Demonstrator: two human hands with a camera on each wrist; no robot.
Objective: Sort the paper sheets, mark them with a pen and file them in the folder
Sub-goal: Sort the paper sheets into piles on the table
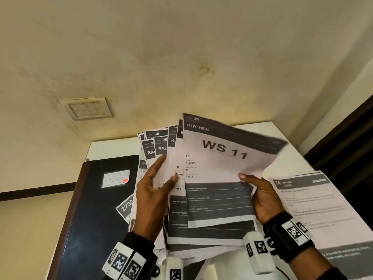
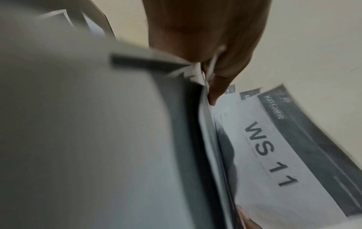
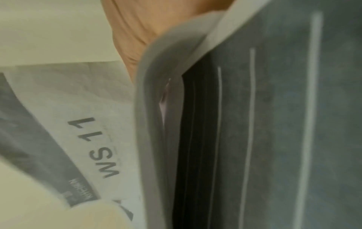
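- Above the white table, both hands hold a fanned stack of paper sheets.
- Left hand grips the fan's left side, thumb across the fronts, fingers behind.
- Right hand pinches the front "KITCHEN WS 11" sheet at its right edge.
- Dark folder lies closed at the left; another printed sheet lies at the right.

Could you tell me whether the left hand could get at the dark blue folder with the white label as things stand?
Probably not yet: the left hand holds the fanned paper sheets; the dark blue folder lies uncovered just beside it.
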